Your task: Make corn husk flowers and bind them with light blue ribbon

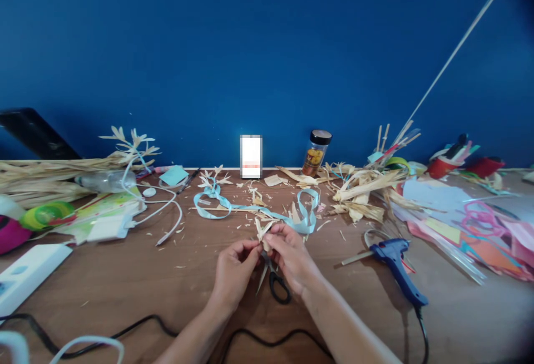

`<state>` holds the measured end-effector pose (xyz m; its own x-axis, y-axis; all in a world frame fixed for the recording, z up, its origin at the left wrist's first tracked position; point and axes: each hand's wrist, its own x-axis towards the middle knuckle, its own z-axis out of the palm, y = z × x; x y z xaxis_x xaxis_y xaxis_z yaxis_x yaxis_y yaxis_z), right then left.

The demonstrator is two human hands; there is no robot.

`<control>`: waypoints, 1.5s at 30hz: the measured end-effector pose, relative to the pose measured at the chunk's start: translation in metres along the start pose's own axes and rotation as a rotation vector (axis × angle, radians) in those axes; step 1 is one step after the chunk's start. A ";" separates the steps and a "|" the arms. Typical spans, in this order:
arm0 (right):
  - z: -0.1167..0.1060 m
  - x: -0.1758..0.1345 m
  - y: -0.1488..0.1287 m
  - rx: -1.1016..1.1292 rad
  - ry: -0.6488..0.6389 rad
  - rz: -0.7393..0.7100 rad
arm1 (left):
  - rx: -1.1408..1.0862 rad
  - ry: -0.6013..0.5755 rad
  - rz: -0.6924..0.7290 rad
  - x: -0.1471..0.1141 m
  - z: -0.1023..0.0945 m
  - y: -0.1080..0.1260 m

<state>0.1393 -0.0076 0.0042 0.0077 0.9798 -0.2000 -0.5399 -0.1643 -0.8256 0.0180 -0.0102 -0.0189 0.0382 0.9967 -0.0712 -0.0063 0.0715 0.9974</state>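
Both my hands meet over the middle of the brown table. Between their fingertips is a small pale flower of dried corn husk [263, 231], its pointed petals facing up and away. My left hand [236, 266] pinches its lower left side, and my right hand [292, 252] grips it from the right with thumb and fingers. Under my hands lie scissors with black handles [279, 289], partly hidden. Just beyond, a light blue ribbon [306, 219] curls across the table, with a finished-looking husk flower [214, 177] at its left end.
A blue glue gun [396, 266] lies at right, its cord trailing forward. Husk bundles [362, 188] and a lidded jar [316, 155] stand behind. At left are a white charger [109, 227], a power strip [31, 275] and cables. Husk scraps litter the centre; a black cord [275, 342] crosses the front.
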 end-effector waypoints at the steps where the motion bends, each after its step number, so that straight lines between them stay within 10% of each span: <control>1: 0.000 0.000 0.000 0.003 -0.004 -0.001 | 0.000 0.002 -0.003 0.000 0.000 0.000; 27: -0.002 0.002 0.006 -0.076 0.084 -0.046 | 0.064 -0.035 0.065 -0.004 0.004 0.008; 34: -0.003 0.002 0.001 0.008 0.033 -0.010 | -0.202 0.135 -0.018 0.000 -0.002 0.013; 40: -0.003 -0.002 0.001 0.048 -0.050 0.051 | -0.434 -0.123 -0.282 0.005 -0.003 0.017; 45: -0.005 -0.002 0.001 0.082 -0.064 0.050 | -0.487 -0.118 -0.386 0.006 -0.003 0.016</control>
<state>0.1431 -0.0105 0.0015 -0.0734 0.9763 -0.2037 -0.6053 -0.2059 -0.7689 0.0151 -0.0027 -0.0034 0.2383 0.8868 -0.3960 -0.4233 0.4618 0.7795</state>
